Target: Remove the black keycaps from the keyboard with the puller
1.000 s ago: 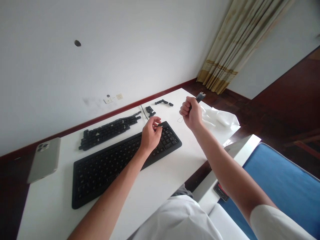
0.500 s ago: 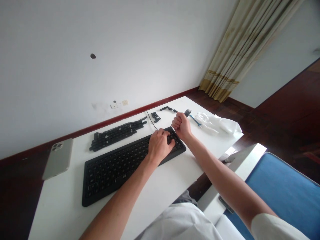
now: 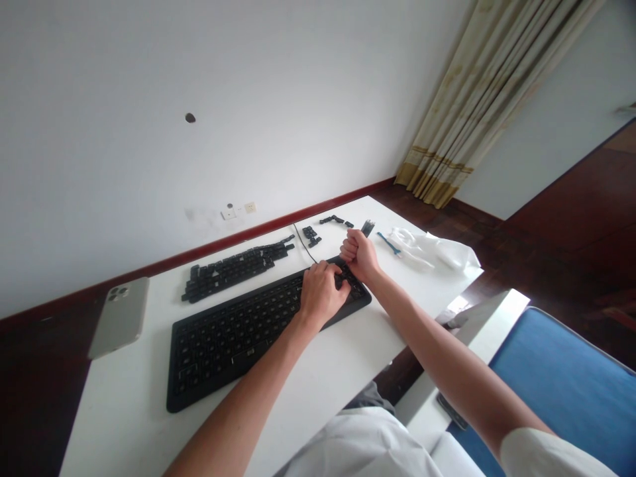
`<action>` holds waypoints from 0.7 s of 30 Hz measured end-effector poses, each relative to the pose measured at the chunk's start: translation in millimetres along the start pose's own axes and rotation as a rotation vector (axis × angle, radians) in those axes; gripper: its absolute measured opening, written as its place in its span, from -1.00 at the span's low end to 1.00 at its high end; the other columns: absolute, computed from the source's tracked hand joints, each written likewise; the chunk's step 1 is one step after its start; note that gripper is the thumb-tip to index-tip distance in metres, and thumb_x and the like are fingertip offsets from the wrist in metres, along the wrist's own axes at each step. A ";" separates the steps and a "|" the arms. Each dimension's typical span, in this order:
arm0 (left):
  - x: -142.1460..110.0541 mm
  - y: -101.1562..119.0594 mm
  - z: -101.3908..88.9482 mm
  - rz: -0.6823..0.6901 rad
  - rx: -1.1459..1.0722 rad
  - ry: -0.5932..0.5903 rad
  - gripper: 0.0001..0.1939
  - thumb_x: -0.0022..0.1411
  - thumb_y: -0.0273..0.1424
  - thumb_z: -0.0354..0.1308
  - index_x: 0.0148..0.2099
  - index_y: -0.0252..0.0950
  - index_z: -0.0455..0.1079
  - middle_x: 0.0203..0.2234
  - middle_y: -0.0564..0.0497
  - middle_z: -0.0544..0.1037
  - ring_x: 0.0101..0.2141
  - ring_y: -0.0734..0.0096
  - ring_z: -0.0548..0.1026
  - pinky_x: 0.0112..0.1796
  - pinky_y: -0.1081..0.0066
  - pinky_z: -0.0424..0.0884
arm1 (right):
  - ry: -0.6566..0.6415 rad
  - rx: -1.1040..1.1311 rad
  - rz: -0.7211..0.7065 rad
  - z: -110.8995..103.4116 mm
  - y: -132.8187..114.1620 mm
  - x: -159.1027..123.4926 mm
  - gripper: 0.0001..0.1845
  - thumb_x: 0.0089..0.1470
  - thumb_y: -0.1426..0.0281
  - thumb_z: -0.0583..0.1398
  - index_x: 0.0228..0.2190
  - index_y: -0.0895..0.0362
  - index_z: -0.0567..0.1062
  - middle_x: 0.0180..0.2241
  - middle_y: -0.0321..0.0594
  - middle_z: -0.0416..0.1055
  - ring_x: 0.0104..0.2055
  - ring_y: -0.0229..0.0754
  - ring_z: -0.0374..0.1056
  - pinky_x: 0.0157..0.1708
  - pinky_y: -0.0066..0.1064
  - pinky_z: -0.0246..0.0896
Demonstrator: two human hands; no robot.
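Observation:
A black keyboard (image 3: 223, 344) with its keycaps off lies slantwise on the white table. My left hand (image 3: 322, 291) rests on its right part, thumb and fingers apart, steadying nothing that I can see beyond the keyboard itself. Just beyond, over the far right corner of the keyboard, my right hand (image 3: 360, 255) is closed in a fist around a small dark brush (image 3: 368, 228). Its pale, bristly end sticks out above the fist; the lower end is hidden by the hand.
Loose black keycaps (image 3: 233, 268) lie in rows behind the keyboard, with smaller groups (image 3: 311, 236) farther right. A cable (image 3: 304, 242) runs back between them. A phone (image 3: 119, 317) lies at the left edge. On the right are a blue tool (image 3: 388, 243) and a white plastic bag (image 3: 442, 252).
The view has shifted slightly. My right fist, still around the brush, has moved a little toward the keyboard. My left hand stays on the keyboard.

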State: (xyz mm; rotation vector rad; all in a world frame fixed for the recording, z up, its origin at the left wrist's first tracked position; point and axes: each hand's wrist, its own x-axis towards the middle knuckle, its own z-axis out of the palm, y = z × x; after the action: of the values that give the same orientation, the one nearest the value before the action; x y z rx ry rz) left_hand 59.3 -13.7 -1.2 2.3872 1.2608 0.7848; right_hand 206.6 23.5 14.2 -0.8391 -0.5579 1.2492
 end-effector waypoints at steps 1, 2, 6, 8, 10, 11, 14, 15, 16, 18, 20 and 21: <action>0.1 -0.2 0.0 -0.001 -0.005 -0.002 -0.84 0.28 -0.42 0.31 -0.08 -0.28 0.57 -0.15 -0.12 0.62 -0.08 0.07 0.56 0.04 0.13 0.45 | -0.003 -0.010 0.006 0.4 0.0 -0.3 -0.43 0.11 0.32 0.31 -0.60 0.03 0.00 -0.65 -0.53 -0.21 -0.61 -0.38 -0.29 -0.70 -0.51 -0.21; 0.2 -0.3 0.1 -0.003 -0.009 -0.003 -0.85 0.28 -0.43 0.30 -0.09 -0.28 0.57 -0.15 -0.12 0.61 -0.08 0.07 0.56 0.04 0.12 0.45 | -0.007 -0.021 0.013 0.7 0.0 -0.8 -0.43 0.11 0.31 0.32 -0.60 0.03 0.00 -0.65 -0.53 -0.20 -0.61 -0.38 -0.29 -0.70 -0.51 -0.20; 0.8 -2.4 1.3 -0.013 -0.045 -0.001 -0.88 0.28 -0.46 0.28 -0.12 -0.26 0.55 -0.18 -0.11 0.61 -0.10 0.08 0.56 0.03 0.12 0.46 | -0.049 -0.070 0.068 1.1 1.0 -2.9 -0.45 0.11 0.25 0.32 -0.59 0.03 0.05 -0.66 -0.52 -0.15 -0.61 -0.38 -0.25 -0.69 -0.52 -0.19; 1.8 -4.9 2.6 -0.008 -0.070 0.016 -0.90 0.26 -0.49 0.26 -0.16 -0.26 0.52 -0.21 -0.10 0.59 -0.13 0.10 0.56 0.02 0.14 0.47 | -0.079 -0.093 0.100 1.2 1.6 -4.0 -0.46 0.12 0.22 0.32 -0.59 0.04 0.07 -0.66 -0.53 -0.16 -0.62 -0.39 -0.27 -0.69 -0.51 -0.24; 3.1 -8.2 4.2 -0.004 -0.093 0.045 -0.88 0.24 -0.53 0.24 -0.17 -0.25 0.47 -0.23 -0.09 0.57 -0.15 0.12 0.55 -0.01 0.16 0.48 | -0.106 -0.111 0.118 1.7 2.4 -5.2 -0.45 0.12 0.21 0.31 -0.60 0.04 0.06 -0.67 -0.54 -0.18 -0.63 -0.40 -0.29 -0.69 -0.51 -0.29; 3.7 -9.9 4.8 -0.004 -0.101 0.059 -0.86 0.23 -0.56 0.22 -0.17 -0.25 0.44 -0.23 -0.08 0.56 -0.15 0.13 0.55 -0.02 0.18 0.48 | -0.117 -0.121 0.116 2.2 3.1 -5.9 -0.45 0.12 0.21 0.30 -0.61 0.03 0.05 -0.68 -0.54 -0.18 -0.63 -0.40 -0.30 -0.69 -0.50 -0.31; 4.8 -13.7 6.0 -0.011 -0.102 0.075 -0.79 0.20 -0.62 0.18 -0.16 -0.22 0.36 -0.23 -0.08 0.53 -0.14 0.13 0.54 -0.05 0.20 0.49 | -0.157 -0.157 0.080 4.2 6.4 -8.0 -0.47 0.11 0.24 0.28 -0.62 0.03 0.05 -0.69 -0.52 -0.17 -0.65 -0.40 -0.28 -0.69 -0.49 -0.30; 4.8 -14.3 6.1 -0.014 -0.094 0.074 -0.77 0.19 -0.63 0.17 -0.17 -0.21 0.33 -0.24 -0.08 0.52 -0.14 0.12 0.53 -0.05 0.19 0.49 | -0.177 -0.168 0.067 4.7 7.7 -8.5 -0.48 0.09 0.26 0.28 -0.63 0.03 0.05 -0.70 -0.52 -0.16 -0.65 -0.40 -0.27 -0.69 -0.49 -0.30; 4.6 -14.5 6.1 -0.015 -0.083 0.072 -0.77 0.18 -0.63 0.16 -0.19 -0.20 0.31 -0.24 -0.08 0.51 -0.14 0.11 0.53 -0.05 0.19 0.49 | -0.198 -0.176 0.061 4.9 8.9 -8.6 -0.49 0.08 0.28 0.28 -0.63 0.03 0.06 -0.70 -0.51 -0.15 -0.65 -0.41 -0.26 -0.69 -0.49 -0.30; 3.8 -14.1 5.8 -0.010 -0.066 0.070 -0.75 0.17 -0.64 0.15 -0.20 -0.19 0.28 -0.25 -0.08 0.50 -0.14 0.10 0.52 -0.05 0.17 0.48 | -0.234 -0.181 0.073 4.2 9.8 -8.2 -0.51 0.07 0.29 0.27 -0.64 0.03 0.06 -0.70 -0.51 -0.14 -0.66 -0.41 -0.26 -0.69 -0.49 -0.31; 3.1 -13.3 5.2 0.001 -0.064 0.072 -0.72 0.16 -0.65 0.14 -0.17 -0.19 0.28 -0.24 -0.07 0.51 -0.13 0.10 0.51 -0.05 0.18 0.48 | -0.255 -0.181 0.120 2.3 8.4 -7.0 -0.50 0.08 0.28 0.25 -0.64 0.03 0.04 -0.69 -0.51 -0.15 -0.66 -0.41 -0.27 -0.69 -0.50 -0.33; 2.8 -12.9 4.8 0.004 -0.065 0.072 -0.71 0.16 -0.66 0.13 -0.14 -0.19 0.28 -0.23 -0.07 0.51 -0.13 0.11 0.51 -0.05 0.18 0.48 | -0.266 -0.183 0.151 1.1 6.8 -6.6 -0.49 0.09 0.27 0.25 -0.63 0.03 0.03 -0.69 -0.51 -0.16 -0.66 -0.41 -0.28 -0.70 -0.50 -0.33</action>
State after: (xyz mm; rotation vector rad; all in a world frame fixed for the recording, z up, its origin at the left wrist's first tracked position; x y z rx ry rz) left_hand 55.1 -4.4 -10.8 2.3297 1.2390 0.9069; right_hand 200.1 18.1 9.8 -0.8852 -0.8451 1.4765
